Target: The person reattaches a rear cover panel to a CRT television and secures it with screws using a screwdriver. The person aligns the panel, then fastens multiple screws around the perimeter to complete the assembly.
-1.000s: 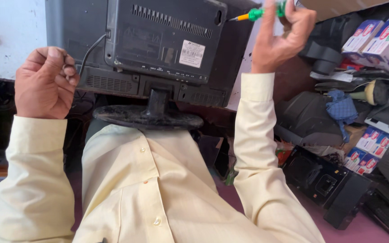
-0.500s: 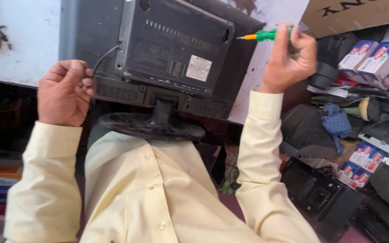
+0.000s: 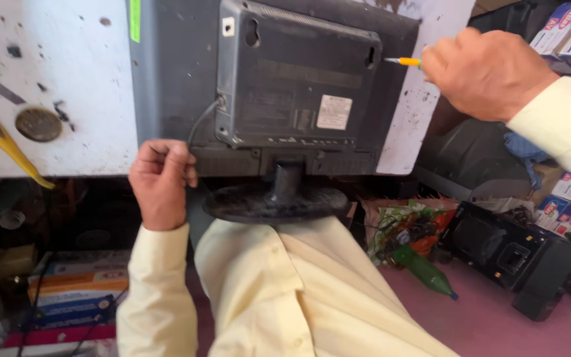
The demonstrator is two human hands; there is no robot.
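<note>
Yellow and green show at the tip of the right hand [image 3: 487, 73], where the fingers are curled tight around a screwdriver [image 3: 404, 61]. Its thin metal point sits at a hole in the top right corner of the monitor's [image 3: 299, 86] dark back cover, so it looks lined up with a screw there.

The left hand [image 3: 161, 182] is closed too, with fingers bent over the lower left edge of the monitor, beside a cable [image 3: 201, 124] that comes out of the back. That hold likely keeps the screen steady while the tool pushes.

The monitor lies face down on the white workbench [image 3: 67, 86], with its back up. Its round stand [image 3: 275, 201] sticks out over the near edge of the bench, close to the person's pale yellow shirt [image 3: 285, 291].

On the far left of the bench lie a yellow-handled tool [image 3: 1, 142] and a round metal disc [image 3: 38, 124], well apart from the hands. On the floor to the right are a green bottle [image 3: 424, 271], a black box-shaped device [image 3: 497, 254] and small blue and white boxes [image 3: 563, 208]. Nothing blocks the screwdriver.
</note>
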